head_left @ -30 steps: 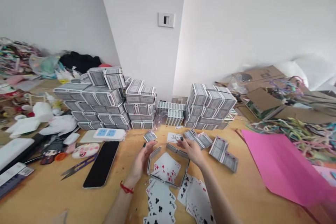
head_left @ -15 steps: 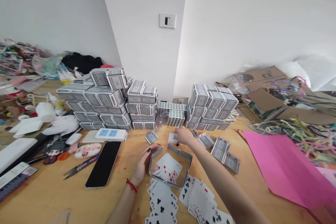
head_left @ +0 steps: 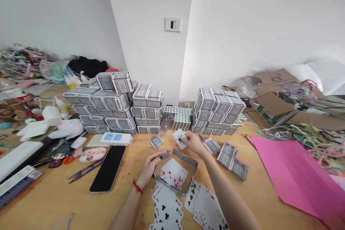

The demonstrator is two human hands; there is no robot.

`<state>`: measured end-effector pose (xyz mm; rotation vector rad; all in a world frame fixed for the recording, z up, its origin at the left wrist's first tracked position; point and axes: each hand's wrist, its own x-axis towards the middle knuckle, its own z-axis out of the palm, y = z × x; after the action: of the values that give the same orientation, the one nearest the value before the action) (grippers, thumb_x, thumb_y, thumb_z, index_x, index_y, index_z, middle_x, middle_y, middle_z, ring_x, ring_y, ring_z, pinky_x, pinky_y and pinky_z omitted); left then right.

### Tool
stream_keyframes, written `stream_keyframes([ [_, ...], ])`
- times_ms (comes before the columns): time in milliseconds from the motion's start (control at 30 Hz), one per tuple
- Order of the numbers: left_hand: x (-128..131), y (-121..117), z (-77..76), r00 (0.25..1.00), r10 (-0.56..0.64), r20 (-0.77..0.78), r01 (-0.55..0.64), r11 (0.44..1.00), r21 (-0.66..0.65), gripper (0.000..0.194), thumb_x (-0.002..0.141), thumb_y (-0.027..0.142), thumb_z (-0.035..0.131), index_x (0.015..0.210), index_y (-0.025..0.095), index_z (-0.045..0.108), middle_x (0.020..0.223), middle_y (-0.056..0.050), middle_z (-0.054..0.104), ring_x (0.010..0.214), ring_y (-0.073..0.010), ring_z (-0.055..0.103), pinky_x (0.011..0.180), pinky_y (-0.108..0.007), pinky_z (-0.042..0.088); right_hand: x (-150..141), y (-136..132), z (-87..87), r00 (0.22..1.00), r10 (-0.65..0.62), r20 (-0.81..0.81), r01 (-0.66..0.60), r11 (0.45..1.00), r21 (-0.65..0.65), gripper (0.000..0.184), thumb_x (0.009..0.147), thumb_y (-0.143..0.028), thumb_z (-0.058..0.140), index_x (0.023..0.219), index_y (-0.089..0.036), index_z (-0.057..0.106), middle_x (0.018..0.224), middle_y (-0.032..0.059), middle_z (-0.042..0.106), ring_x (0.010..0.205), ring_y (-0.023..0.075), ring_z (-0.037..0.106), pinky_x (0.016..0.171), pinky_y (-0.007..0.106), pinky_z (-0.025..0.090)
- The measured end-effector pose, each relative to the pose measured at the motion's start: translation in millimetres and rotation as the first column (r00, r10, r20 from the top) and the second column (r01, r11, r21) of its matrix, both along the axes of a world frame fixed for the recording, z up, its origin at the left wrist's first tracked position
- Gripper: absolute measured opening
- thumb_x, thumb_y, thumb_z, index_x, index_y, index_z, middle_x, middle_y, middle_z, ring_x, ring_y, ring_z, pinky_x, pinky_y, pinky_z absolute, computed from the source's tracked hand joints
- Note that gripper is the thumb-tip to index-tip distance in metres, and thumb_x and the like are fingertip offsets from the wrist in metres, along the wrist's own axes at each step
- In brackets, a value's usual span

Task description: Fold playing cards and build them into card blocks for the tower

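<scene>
A folded-card frame [head_left: 194, 173], its card backs facing out, stands on the wooden table, with a gap at its far side. My left hand [head_left: 147, 167] pinches the frame's upper left end. Beyond the gap, my right hand [head_left: 194, 143] grips a playing card [head_left: 178, 138] by its right edge; the card is tilted face up with dark marks. Loose red-suited cards [head_left: 172, 168] lie inside the frame. Fanned cards [head_left: 165, 205] and a second spread of cards [head_left: 206, 205] lie on the near side. A single card [head_left: 156, 141] rests face down beyond my left hand.
Stacks of card-covered blocks [head_left: 107, 100] rise at the back left, with more blocks [head_left: 219, 106] at the back right. Folded card pieces [head_left: 233, 160] lie right of my right arm. A phone [head_left: 107, 169], scissors [head_left: 86, 170] and pink paper [head_left: 291, 176] flank the work.
My right hand has picked up the card from the table and tilted it. My left hand has closed on the frame's left end, which now angles outward. The view has shifted slightly.
</scene>
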<state>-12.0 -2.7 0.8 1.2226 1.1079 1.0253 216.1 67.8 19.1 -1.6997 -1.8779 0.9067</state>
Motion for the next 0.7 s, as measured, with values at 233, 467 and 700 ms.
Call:
stream_keyframes([
  [233,9.5,37.8,-1.7,0.999,0.021,0.032,-0.022,0.999,0.031,0.024,0.064,0.022,0.054,0.081,0.017,0.072,0.097,-0.007,0.071,0.100,-0.0254,0.060,0.095,-0.040,0.040,-6.5,-36.6,-35.0,0.872,-0.115,-0.475,0.098,0.993,-0.061,0.026,0.083,-0.044,0.035,0.086,-0.020,0.044,0.065,0.0019,0.065,0.044,0.0145,0.058,0.042,0.025,0.046],
  [467,14.1,46.5,-2.4,0.998,-0.001,0.065,-0.003,0.998,0.057,0.028,0.062,0.021,0.058,0.087,0.017,0.070,0.102,-0.008,0.069,0.100,-0.0259,0.060,0.093,-0.040,0.042,-12.7,-50.5,-41.4,0.780,-0.201,-0.592,0.260,0.966,0.015,0.031,0.072,-0.050,0.054,0.071,-0.019,0.048,0.058,-0.0004,0.062,0.041,0.0111,0.048,0.040,0.023,0.040],
  [700,14.3,49.7,2.1,0.999,-0.031,-0.009,0.031,0.999,0.017,0.024,0.062,0.018,0.059,0.082,0.019,0.073,0.093,-0.005,0.072,0.095,-0.0245,0.062,0.094,-0.040,0.040,-9.4,-49.1,-46.0,0.752,-0.192,-0.631,0.259,0.966,0.014,0.032,0.074,-0.053,0.053,0.075,-0.021,0.048,0.064,0.0024,0.067,0.055,0.0200,0.064,0.052,0.031,0.051],
])
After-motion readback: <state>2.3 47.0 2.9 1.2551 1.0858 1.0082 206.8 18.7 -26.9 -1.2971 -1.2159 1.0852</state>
